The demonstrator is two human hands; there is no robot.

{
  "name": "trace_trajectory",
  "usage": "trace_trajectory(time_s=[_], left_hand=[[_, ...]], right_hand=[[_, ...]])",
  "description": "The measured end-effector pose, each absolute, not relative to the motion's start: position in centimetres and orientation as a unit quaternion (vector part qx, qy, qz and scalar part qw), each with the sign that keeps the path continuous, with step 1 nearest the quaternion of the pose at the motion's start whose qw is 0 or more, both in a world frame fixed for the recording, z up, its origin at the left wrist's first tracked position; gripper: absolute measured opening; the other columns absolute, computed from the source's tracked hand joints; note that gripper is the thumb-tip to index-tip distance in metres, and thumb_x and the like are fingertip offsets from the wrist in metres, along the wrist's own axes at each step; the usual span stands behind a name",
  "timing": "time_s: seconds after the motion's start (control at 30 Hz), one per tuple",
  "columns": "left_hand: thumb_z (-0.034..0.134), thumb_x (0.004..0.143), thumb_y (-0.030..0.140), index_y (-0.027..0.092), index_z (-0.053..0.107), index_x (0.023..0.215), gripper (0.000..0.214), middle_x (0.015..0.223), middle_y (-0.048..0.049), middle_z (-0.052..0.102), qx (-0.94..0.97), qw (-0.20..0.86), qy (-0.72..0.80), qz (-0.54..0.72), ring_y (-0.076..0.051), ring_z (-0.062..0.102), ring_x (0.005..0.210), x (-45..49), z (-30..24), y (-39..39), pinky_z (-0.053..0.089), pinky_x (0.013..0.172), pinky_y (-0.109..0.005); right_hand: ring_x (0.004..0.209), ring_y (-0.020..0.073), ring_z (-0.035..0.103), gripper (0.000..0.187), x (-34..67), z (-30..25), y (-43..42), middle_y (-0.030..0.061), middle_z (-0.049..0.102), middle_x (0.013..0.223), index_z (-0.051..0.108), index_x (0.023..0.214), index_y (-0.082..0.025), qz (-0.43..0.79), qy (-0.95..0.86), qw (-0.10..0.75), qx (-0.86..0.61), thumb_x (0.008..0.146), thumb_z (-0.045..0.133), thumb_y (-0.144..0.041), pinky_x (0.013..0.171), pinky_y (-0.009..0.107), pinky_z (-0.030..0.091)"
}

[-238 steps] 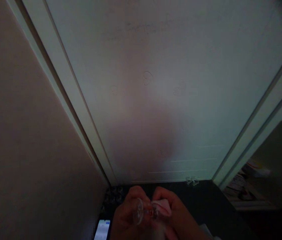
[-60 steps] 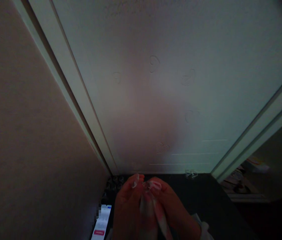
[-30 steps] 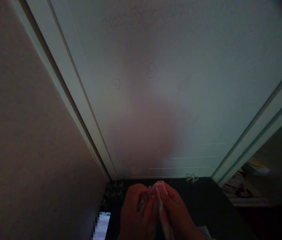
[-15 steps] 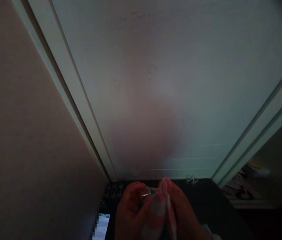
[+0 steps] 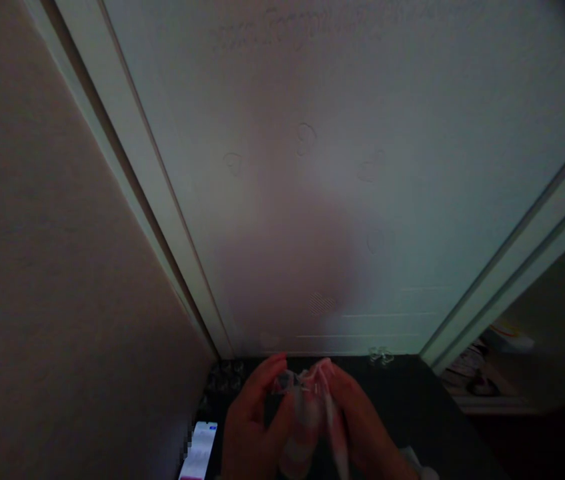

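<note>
My left hand (image 5: 255,423) is closed on a small clear, shiny object (image 5: 287,381), pinched between thumb and fingers. It looks like glass or plastic, and its exact kind is hard to make out in the dim light. A pink and white cloth (image 5: 326,390) is gripped in my right hand (image 5: 362,420), its folds pressed against the clear object's right side. The cloth's lower part hangs down between my hands. Both hands are close together over a dark tabletop (image 5: 392,393).
Several small clear objects (image 5: 225,377) stand at the table's back left, with other clear pieces (image 5: 381,356) at the back right. A lit phone (image 5: 199,450) lies left. Behind rises a frosted panel (image 5: 287,220); a wall (image 5: 62,267) bounds the left. Shelf items (image 5: 482,367) sit right.
The clear object has turned and shifted slightly left and up in my left hand. My right hand with the cloth has moved a little left. The view has shifted slightly.
</note>
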State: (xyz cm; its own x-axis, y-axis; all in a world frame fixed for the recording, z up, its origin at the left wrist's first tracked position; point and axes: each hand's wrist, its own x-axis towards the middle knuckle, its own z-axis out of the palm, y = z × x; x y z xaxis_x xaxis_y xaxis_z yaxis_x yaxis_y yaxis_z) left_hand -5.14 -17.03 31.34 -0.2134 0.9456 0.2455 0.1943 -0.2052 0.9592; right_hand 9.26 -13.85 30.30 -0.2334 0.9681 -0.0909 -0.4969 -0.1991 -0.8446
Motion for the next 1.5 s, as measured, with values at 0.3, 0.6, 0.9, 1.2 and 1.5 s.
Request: trace_trajectory(time_s=[0.3, 0.6, 0.9, 1.2, 1.5], left_hand=[[0.058, 0.075, 0.018, 0.024, 0.066, 0.106, 0.032, 0.116, -0.0075, 0.064, 0.536, 0.355, 0.511, 0.57, -0.023, 0.058, 0.106, -5.7, 32.3, -17.7, 0.046, 0.091, -0.033], [0.064, 0.071, 0.025, 0.02, 0.064, 0.106, 0.035, 0.113, -0.0105, 0.064, 0.479, 0.406, 0.481, 0.612, -0.024, 0.061, 0.099, -4.9, 31.5, -17.6, 0.051, 0.08, -0.029], [0.063, 0.073, 0.032, 0.019, 0.061, 0.106, 0.035, 0.113, -0.0111, 0.063, 0.449, 0.461, 0.469, 0.604, -0.024, 0.059, 0.103, -4.8, 30.9, -16.3, 0.049, 0.085, -0.033], [0.068, 0.07, 0.03, 0.018, 0.065, 0.084, 0.018, 0.082, -0.0041, 0.069, 0.426, 0.504, 0.49, 0.569, -0.019, 0.064, 0.077, -4.4, 31.7, -16.5, 0.05, 0.07, -0.027], [0.064, 0.073, 0.031, 0.018, 0.063, 0.096, 0.026, 0.086, -0.0061, 0.07, 0.461, 0.487, 0.504, 0.545, -0.02, 0.065, 0.078, -5.0, 31.3, -16.6, 0.05, 0.069, -0.028]], right_hand=[[0.058, 0.0117, 0.051, 0.033, 9.2, 29.8, -14.6, -0.0004, 0.058, 0.062, 0.064, 0.067, -0.013, 0.752, -0.444, 0.397, -0.283, 0.074, 0.064, -0.046, 0.06, 0.024, 0.041], [0.062, 0.0112, 0.053, 0.025, 8.4, 29.2, -14.9, 0.0, 0.061, 0.068, 0.066, 0.073, -0.014, 0.784, -0.425, 0.381, -0.244, 0.073, 0.067, -0.038, 0.063, 0.021, 0.04], [0.058, 0.0104, 0.05, 0.022, 8.7, 28.7, -14.2, -0.0005, 0.059, 0.064, 0.064, 0.069, -0.013, 0.779, -0.397, 0.41, -0.261, 0.072, 0.068, -0.035, 0.058, 0.021, 0.039], [0.053, 0.0091, 0.046, 0.026, 8.2, 28.8, -14.1, -0.0028, 0.055, 0.058, 0.063, 0.066, -0.013, 0.768, -0.379, 0.428, -0.288, 0.07, 0.07, -0.037, 0.052, 0.02, 0.038], [0.066, 0.0155, 0.057, 0.023, 9.5, 27.9, -11.9, 0.0008, 0.066, 0.071, 0.067, 0.074, -0.016, 0.721, -0.236, 0.562, -0.328, 0.069, 0.07, -0.038, 0.067, 0.029, 0.047]])
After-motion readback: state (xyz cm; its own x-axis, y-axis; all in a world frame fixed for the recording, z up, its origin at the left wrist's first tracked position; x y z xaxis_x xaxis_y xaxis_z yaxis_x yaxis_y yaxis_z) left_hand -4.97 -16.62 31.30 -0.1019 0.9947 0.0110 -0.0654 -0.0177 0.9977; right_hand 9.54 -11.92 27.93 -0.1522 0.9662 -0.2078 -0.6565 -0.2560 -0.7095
